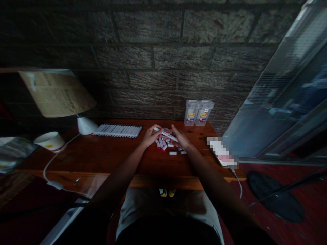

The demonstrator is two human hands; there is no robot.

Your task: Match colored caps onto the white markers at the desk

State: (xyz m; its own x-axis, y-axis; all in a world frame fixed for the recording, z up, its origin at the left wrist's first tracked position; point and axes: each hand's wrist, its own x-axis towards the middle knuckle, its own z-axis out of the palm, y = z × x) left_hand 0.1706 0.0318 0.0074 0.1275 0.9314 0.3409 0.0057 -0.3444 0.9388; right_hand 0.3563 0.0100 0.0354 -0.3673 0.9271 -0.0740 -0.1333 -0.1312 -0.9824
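From my end of the head camera, I have both hands in front of me over the wooden desk (114,158), with 1 white marker (169,136) running between them. My left hand (151,136) is closed on the marker's left part, thumb laid along it and fingers curled beneath, so that end sits inside the grip and a yellowish tip shows just past the thumb. The marker slants down to the right, and its far end meets my right hand (182,139); there the thumb stands up and the fingers reach in under the barrel, but I cannot tell whether they pinch it or only lie against it. Below the marker, between and under both hands, I see a heap of short pieces (161,143), white or grey with coloured ends, some pink and some teal. Nearer to me, 1 loose piece (173,153) with a teal end lies just apart from the heap. Left of the grip, well apart from it, a row of markers (118,130) lies side by side near the lamp (87,126), with a cup (49,141) farther left. Beyond my right hand, 2 clear cases (194,113) stand upright near the brick wall (166,58).
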